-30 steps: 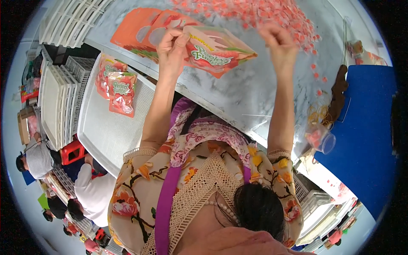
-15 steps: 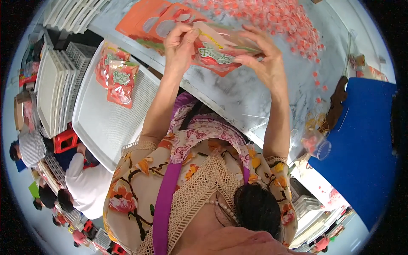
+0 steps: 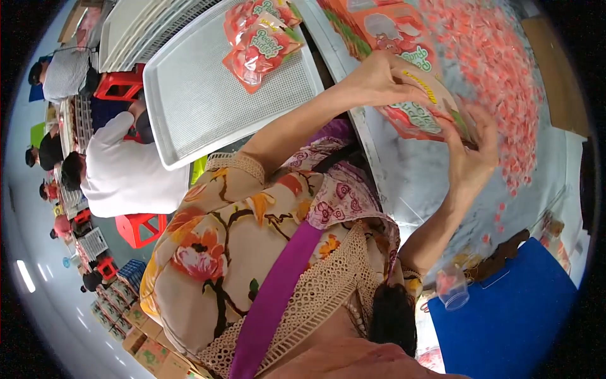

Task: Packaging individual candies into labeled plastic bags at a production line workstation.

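Observation:
Over the marbled worktop (image 3: 435, 183), both my hands hold a red-orange printed pouch (image 3: 413, 120) by its upper edge. My left hand (image 3: 382, 79) is closed on the pouch's left part, thumb laid along the edge. At the other end my right hand (image 3: 473, 142) pinches it, with the fingers curled around the corner. Whether the pouch's mouth is parted cannot be made out. Just beyond my left hand lie more flat pouches (image 3: 394, 28) of the same print, overlapping. A wide heap of small pink-red wrapped pieces (image 3: 486, 82) spreads beside and beyond my right hand.
To my left, a white mesh tray (image 3: 214, 114) carries plump filled pouches (image 3: 259, 54). Stacked trays (image 3: 142, 31) stand behind it. A clear cup (image 3: 452, 288) and a blue board (image 3: 505, 316) sit at right. A person in white (image 3: 126, 164) works nearby, beside a red stool (image 3: 140, 228).
My view has turned, shifting the tray and worktop in the picture. Both hands still hold the pouch, which is now tilted more steeply, its right end lower in view.

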Demonstrator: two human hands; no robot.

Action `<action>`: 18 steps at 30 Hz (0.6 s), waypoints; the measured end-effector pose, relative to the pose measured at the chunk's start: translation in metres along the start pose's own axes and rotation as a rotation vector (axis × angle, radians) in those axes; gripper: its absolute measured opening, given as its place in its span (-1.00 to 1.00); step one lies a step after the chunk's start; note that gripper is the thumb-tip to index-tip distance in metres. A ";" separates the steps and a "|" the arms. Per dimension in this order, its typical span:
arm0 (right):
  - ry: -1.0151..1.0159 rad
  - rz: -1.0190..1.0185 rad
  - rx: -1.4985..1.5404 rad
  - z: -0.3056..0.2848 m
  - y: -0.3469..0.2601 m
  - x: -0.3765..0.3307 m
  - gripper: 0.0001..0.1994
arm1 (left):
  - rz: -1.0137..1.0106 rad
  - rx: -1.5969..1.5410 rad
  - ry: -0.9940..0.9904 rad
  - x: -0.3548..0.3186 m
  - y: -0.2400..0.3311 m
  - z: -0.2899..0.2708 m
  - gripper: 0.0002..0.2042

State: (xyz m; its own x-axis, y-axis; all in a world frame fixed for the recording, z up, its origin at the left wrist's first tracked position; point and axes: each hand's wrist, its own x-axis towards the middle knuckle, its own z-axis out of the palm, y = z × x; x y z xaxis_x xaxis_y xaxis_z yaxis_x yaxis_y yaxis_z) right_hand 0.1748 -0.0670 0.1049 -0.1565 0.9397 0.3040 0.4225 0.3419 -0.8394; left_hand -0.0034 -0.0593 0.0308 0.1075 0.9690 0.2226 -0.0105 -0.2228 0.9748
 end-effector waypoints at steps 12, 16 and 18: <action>-0.329 -0.399 -0.356 0.042 -0.004 0.008 -0.76 | -0.177 0.174 0.186 -0.057 0.030 -0.052 -0.85; -0.333 -0.411 -0.211 0.044 -0.008 0.012 -0.75 | -0.171 0.210 0.234 -0.057 0.035 -0.059 -0.86; -0.342 -0.427 -0.227 0.043 -0.008 0.013 -0.73 | -0.065 0.178 0.176 -0.052 0.033 -0.055 -0.86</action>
State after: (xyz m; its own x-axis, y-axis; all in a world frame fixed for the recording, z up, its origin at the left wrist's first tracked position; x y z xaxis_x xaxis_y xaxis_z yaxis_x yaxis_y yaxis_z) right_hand 0.1313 -0.0577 0.0961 -0.6172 0.6778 0.3995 0.4338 0.7168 -0.5458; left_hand -0.0639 -0.1116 0.0521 -0.0730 0.9821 0.1739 0.1675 -0.1598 0.9728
